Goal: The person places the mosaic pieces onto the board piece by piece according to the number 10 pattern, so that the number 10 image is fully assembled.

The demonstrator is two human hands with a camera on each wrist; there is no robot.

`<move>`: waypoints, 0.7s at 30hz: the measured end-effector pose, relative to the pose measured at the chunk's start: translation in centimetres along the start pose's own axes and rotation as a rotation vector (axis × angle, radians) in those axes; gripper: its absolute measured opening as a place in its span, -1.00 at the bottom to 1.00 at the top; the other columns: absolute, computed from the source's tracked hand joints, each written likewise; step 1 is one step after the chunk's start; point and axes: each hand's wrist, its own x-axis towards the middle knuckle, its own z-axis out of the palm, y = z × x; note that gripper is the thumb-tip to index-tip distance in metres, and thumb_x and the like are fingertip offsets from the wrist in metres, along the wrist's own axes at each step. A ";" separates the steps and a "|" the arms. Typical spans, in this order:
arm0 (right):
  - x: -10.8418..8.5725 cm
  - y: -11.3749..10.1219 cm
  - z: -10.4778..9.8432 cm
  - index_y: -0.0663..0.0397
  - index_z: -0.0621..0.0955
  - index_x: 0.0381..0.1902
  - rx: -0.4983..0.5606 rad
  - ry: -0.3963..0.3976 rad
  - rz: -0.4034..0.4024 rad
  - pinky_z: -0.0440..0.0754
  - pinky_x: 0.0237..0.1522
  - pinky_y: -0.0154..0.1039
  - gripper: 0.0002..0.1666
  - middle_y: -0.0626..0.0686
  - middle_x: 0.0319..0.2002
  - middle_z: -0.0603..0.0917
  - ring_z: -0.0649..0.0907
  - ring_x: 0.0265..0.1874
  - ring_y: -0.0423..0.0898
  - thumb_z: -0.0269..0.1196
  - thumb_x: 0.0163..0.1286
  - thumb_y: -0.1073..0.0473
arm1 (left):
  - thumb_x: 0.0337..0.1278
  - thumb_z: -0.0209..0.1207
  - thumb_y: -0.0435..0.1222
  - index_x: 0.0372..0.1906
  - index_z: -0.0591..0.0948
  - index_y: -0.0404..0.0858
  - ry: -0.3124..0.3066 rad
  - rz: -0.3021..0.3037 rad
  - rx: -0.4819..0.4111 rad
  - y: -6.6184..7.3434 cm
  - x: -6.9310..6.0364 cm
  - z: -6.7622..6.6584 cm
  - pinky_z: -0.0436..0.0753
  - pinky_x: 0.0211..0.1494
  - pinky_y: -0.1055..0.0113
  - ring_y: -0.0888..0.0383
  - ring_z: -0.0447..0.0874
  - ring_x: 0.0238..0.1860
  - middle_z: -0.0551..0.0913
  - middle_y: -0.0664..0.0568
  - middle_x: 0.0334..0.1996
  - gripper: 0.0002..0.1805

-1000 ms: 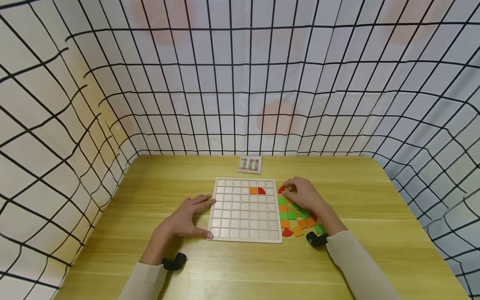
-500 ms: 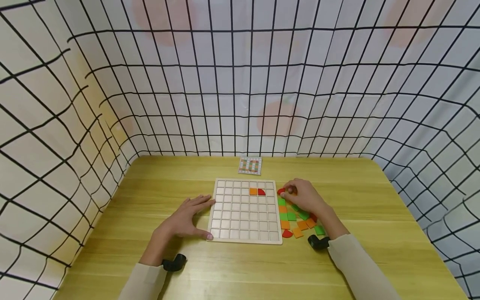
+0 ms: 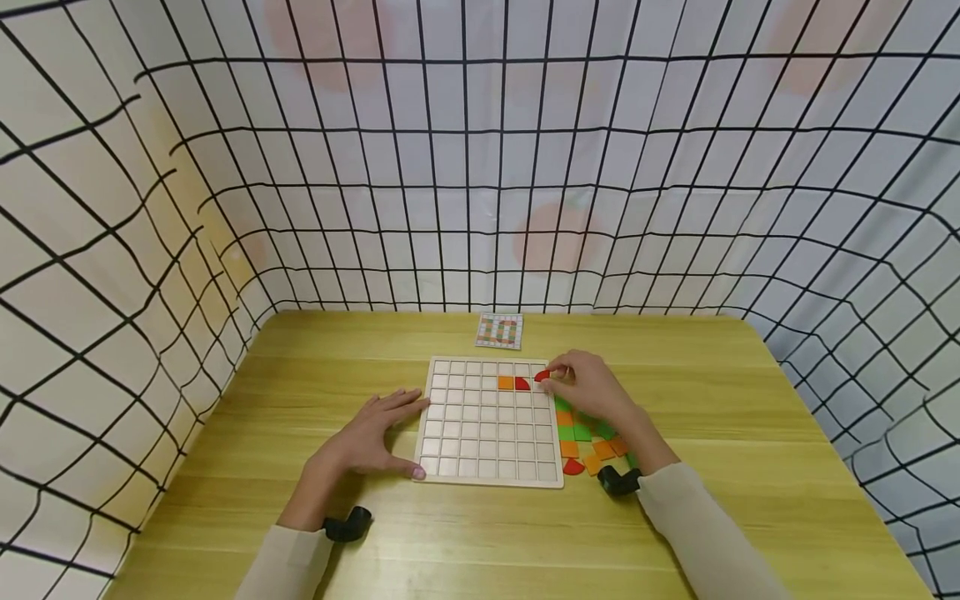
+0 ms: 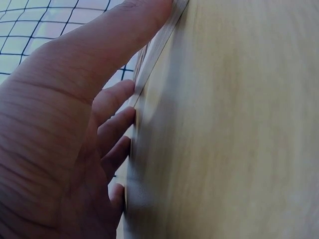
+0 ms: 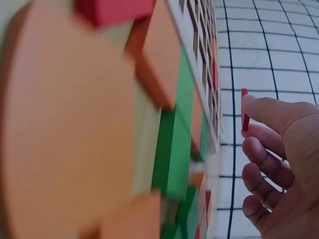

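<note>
A pale wooden grid board (image 3: 487, 425) lies on the table. In its upper part sit an orange square tile (image 3: 506, 382) and a red quarter-round tile (image 3: 522, 384), side by side. My right hand (image 3: 588, 387) pinches another red quarter-round tile (image 3: 542, 377) between thumb and fingers, over the board's upper right edge. In the right wrist view this red tile (image 5: 244, 110) is seen nearly edge-on. My left hand (image 3: 371, 437) is spread along the board's left side, thumb at the lower left corner, fingertips at the edge.
Loose green tiles (image 3: 582, 432), orange tiles (image 3: 602, 450) and a red tile (image 3: 573, 467) lie right of the board, partly hidden by the right forearm. A small pattern card (image 3: 498, 332) lies behind the board. Black-lined white netting (image 3: 480, 208) surrounds the wooden table (image 3: 450, 542).
My right hand has lifted the red quarter-round tile from beside the board and moved left, over the board's right edge. The left hand stays in place.
</note>
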 end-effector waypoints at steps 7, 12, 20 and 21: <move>0.9 -2.1 1.2 0.02 0.75 -0.02 0.058 -0.032 -0.028 0.55 -0.24 -0.22 -0.68 -0.05 -0.25 0.65 0.54 -0.28 -0.07 0.40 0.39 -0.02 | -0.32 0.50 0.40 0.60 0.30 0.04 0.000 -0.004 -0.001 -0.1 0.0 0.1 -0.09 0.68 -0.27 -0.14 0.03 0.66 0.17 0.03 0.64 0.26; 1.6 -3.4 2.1 0.00 0.76 -0.02 0.088 -0.058 -0.052 0.58 -0.29 -0.22 -0.69 -0.07 -0.26 0.66 0.55 -0.29 -0.08 0.41 0.39 -0.03 | -0.32 0.50 0.39 0.60 0.30 0.04 0.003 -0.009 -0.002 -0.1 0.0 0.0 -0.09 0.68 -0.27 -0.15 0.03 0.66 0.17 0.03 0.64 0.26; 2.4 -4.5 4.0 -0.06 0.76 0.01 0.028 -0.095 -0.033 0.49 -0.34 -0.25 -0.68 -0.08 -0.33 0.58 0.51 -0.35 -0.10 0.40 0.39 -0.05 | -0.32 0.50 0.39 0.60 0.29 0.04 -0.002 -0.011 -0.006 0.2 0.0 -0.1 -0.10 0.68 -0.26 -0.14 0.02 0.66 0.17 0.03 0.64 0.26; 2.5 -4.6 4.2 -0.06 0.76 0.01 0.022 -0.092 -0.031 0.47 -0.34 -0.25 -0.67 -0.07 -0.34 0.58 0.51 -0.36 -0.10 0.40 0.39 -0.05 | -0.31 0.50 0.39 0.60 0.29 0.04 -0.001 -0.011 -0.006 0.2 0.0 -0.1 -0.10 0.68 -0.26 -0.14 0.02 0.66 0.17 0.03 0.64 0.26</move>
